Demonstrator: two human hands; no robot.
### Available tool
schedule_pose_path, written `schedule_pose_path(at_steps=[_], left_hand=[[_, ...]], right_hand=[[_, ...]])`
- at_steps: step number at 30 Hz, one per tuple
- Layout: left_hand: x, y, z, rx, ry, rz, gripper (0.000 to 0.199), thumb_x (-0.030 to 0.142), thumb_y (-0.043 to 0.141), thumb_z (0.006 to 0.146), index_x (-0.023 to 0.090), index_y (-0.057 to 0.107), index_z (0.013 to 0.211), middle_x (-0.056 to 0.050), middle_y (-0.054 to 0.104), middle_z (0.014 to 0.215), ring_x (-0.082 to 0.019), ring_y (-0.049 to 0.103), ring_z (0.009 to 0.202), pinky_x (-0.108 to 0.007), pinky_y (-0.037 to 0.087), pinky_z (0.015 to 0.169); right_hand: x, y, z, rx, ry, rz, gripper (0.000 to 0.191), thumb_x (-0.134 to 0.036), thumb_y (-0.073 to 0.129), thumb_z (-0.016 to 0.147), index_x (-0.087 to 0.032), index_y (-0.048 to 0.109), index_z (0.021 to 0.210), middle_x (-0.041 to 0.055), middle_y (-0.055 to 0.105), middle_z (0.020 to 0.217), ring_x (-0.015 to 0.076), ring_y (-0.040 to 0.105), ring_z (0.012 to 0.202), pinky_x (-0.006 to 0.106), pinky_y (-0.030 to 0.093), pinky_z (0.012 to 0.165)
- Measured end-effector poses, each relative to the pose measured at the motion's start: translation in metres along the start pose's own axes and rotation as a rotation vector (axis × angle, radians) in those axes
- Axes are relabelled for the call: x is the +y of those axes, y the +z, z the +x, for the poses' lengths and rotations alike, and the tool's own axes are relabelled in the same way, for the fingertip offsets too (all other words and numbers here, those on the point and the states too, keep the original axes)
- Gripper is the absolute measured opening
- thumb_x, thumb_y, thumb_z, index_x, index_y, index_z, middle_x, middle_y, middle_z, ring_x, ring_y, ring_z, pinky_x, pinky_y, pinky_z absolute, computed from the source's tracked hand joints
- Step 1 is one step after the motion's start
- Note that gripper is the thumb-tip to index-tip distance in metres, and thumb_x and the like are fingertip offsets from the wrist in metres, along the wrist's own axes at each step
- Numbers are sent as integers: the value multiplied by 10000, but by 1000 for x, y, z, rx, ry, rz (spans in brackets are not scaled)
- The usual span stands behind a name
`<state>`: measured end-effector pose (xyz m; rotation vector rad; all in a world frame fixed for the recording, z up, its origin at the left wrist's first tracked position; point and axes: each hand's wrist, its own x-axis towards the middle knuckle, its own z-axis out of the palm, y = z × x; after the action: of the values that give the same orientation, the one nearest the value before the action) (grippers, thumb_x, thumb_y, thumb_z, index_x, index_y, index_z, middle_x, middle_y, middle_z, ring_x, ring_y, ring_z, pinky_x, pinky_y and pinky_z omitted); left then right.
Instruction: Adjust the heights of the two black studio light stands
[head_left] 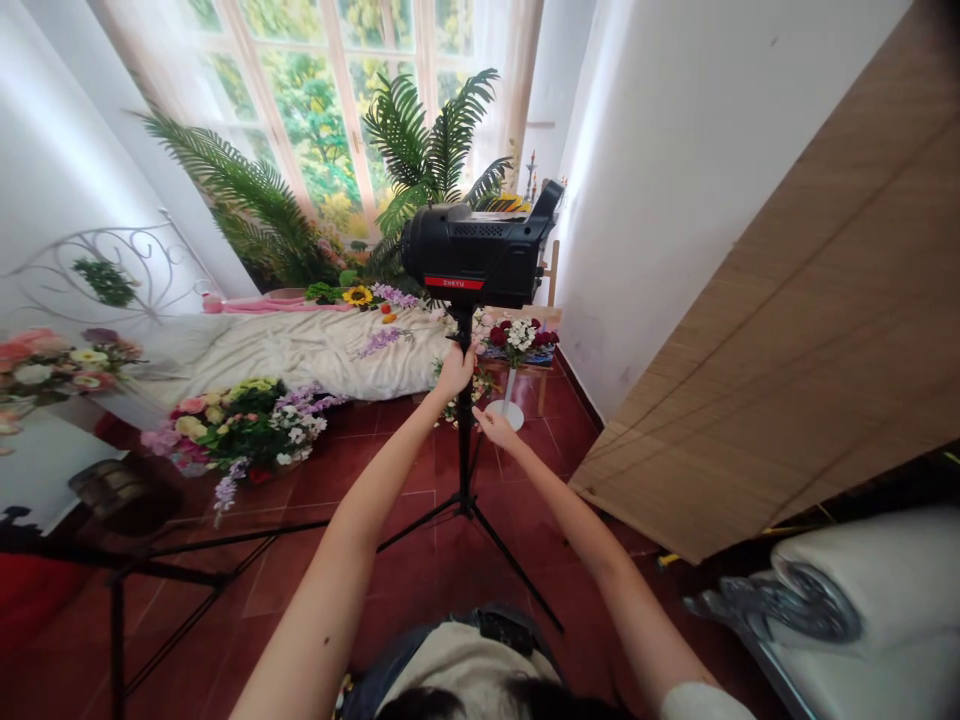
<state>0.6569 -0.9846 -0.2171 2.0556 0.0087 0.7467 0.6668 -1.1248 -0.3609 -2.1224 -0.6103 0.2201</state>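
A black studio light (480,250) with a red label sits on top of a black light stand (465,460), whose legs are spread on the tiled floor. My left hand (456,370) is wrapped round the upper part of the stand, just under the light. Lower down, my right hand (495,425) has its fingers pinched at the side of the pole, apparently at a knob; the small part between them is too hidden to make out.
Another black stand (217,580) spreads its legs at the left. Ahead is a bed (315,350) with cream cloth, and flower arrangements (240,425) before it. A bamboo blind (787,330) leans at the right, near a silver-framed sofa (862,600). A vase stand (511,412) is close behind the pole.
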Motion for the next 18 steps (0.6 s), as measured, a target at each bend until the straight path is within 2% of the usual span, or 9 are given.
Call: schedule_pose_path(at_steps=[5, 8, 10, 12, 15, 18], left_hand=[[2, -3, -1, -11, 5, -18, 384, 544, 357, 933, 215, 466, 768, -33, 555, 660, -175, 548, 601, -330, 445, 641], [3, -3, -2, -11, 4, -10, 403, 544, 356, 933, 217, 461, 722, -36, 554, 659, -178, 555, 619, -334, 447, 665], [4, -3, -3, -15, -3, -15, 403, 541, 359, 934, 216, 462, 718, -36, 553, 661, -178, 553, 621, -334, 446, 669], [5, -3, -3, -16, -11, -25, 389, 534, 365, 934, 213, 473, 743, -36, 556, 670, -177, 552, 622, -331, 447, 667], [4, -5, -1, -20, -23, -22, 375, 531, 370, 933, 196, 506, 836, -42, 574, 699, -183, 561, 634, -332, 454, 671], [-1, -9, -2, -23, 15, 6, 389, 537, 403, 921, 174, 530, 982, -79, 632, 852, -204, 605, 785, -338, 472, 765]], right_hand=[[-10, 2, -4, 273, -178, -29, 237, -431, 606, 816, -194, 599, 833, 24, 609, 821, 156, 543, 703, 257, 428, 685], [-15, 4, -18, 326, -287, -53, 158, -336, 593, 837, -195, 648, 883, 75, 601, 989, 197, 562, 909, 304, 446, 824], [-13, 10, -29, 334, -344, -74, 143, -316, 610, 834, -203, 682, 885, 101, 572, 1139, 232, 509, 1103, 352, 410, 939], [-8, 16, -38, 332, -354, -97, 142, -335, 640, 823, -209, 703, 846, 105, 536, 1247, 260, 434, 1218, 399, 356, 1011], [-2, 18, -39, 381, -283, -84, 226, -390, 639, 832, -189, 674, 735, 118, 587, 1179, 266, 474, 1168, 418, 349, 1012], [-6, 10, -23, 446, -268, -40, 273, -444, 673, 801, -175, 652, 840, 114, 639, 1035, 246, 545, 1037, 383, 398, 960]])
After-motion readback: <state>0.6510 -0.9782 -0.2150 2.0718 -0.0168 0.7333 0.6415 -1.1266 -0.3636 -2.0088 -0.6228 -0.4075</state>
